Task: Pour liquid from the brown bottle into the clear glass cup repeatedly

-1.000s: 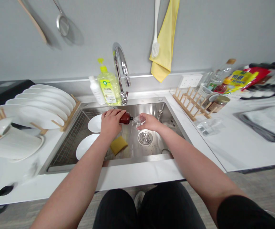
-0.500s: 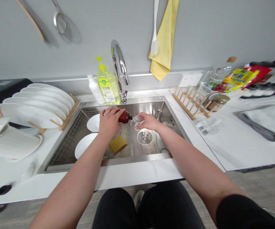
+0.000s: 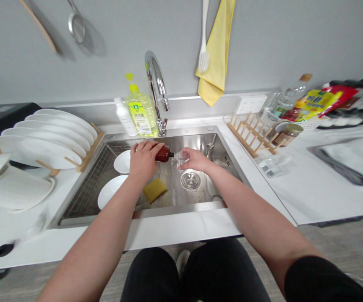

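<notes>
Over the sink (image 3: 181,208), my left hand (image 3: 145,157) is wrapped round a reddish-brown bottle (image 3: 162,154) tipped on its side, its dark neck pointing right. My right hand (image 3: 195,160) grips a small clear cup (image 3: 180,158) at the bottle's mouth. Whether the neck touches the rim, I cannot tell. Most of the bottle's body is hidden under my left fingers. Below the hands lies a yellow sponge (image 3: 155,190) in the sink, left of the drain (image 3: 190,180). Two white dishes, one a bowl (image 3: 112,192), sit left of my left hand, partly covered by it.
Behind the sink stand the faucet (image 3: 156,90), a yellow-green dish soap bottle (image 3: 141,111) and a white bottle (image 3: 125,117). Several white plates (image 3: 43,140) fill a wooden rack at left. Another wooden rack (image 3: 252,136) and a jar (image 3: 290,134) stand at right.
Both hands keep their hold on the bottle and the cup in nearly the same place. The whole view has shifted very slightly.
</notes>
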Demonstrator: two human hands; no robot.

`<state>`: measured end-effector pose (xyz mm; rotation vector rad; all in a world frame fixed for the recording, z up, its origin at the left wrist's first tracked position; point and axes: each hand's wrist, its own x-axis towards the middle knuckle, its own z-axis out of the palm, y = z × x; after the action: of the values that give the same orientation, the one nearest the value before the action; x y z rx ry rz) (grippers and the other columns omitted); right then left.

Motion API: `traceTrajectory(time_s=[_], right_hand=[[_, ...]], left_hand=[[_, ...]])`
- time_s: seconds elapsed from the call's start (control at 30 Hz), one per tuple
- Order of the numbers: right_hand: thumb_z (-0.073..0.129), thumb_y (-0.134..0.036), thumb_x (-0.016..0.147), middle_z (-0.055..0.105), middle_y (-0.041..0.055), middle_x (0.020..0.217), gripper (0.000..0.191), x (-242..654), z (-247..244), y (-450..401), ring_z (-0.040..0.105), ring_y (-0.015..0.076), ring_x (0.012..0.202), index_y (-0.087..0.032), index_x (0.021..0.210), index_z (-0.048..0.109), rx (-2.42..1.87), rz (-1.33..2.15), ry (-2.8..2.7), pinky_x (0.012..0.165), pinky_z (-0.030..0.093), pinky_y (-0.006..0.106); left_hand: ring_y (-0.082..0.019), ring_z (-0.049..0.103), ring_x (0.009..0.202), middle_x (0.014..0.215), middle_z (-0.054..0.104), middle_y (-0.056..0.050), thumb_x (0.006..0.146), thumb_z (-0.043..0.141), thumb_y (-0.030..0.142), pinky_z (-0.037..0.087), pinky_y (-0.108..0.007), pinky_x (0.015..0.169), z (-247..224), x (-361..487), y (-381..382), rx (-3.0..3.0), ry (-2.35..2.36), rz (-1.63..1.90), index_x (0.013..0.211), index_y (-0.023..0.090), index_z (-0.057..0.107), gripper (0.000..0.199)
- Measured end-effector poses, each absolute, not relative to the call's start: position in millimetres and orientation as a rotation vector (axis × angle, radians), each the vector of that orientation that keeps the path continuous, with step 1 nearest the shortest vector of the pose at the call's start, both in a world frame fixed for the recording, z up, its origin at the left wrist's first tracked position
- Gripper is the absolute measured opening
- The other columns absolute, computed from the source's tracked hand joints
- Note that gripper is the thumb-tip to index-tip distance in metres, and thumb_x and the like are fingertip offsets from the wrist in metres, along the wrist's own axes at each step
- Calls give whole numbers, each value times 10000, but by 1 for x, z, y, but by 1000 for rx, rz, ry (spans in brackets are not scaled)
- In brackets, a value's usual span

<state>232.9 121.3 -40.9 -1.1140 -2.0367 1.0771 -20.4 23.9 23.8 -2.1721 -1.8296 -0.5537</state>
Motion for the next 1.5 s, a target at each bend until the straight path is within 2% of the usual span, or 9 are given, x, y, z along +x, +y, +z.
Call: traceTrajectory(time_s=[0.93,1.5], right_hand=[[1041,-352,610,767,-8,1033,566,233,-40,120,733,234,981,-240,1050,703,-1087,1048,-2072,881,546,340],[1037,-392,616,764,4,1047,582,234,-36,117,721,238,974,-235,1058,692,-1099,1046,-2074,871,532,342]], left_hand=[[-382,537,1518,1590,708,-61,932,592,103,285,-644,1312,28,-19,21,-2204,-1804,-561,1614,401,654,747],[-374,531,1518,1586,709,-57,945,580,91,274,-630,1320,28,-19,20,-2201,-1806,-563,1597,394,669,724]])
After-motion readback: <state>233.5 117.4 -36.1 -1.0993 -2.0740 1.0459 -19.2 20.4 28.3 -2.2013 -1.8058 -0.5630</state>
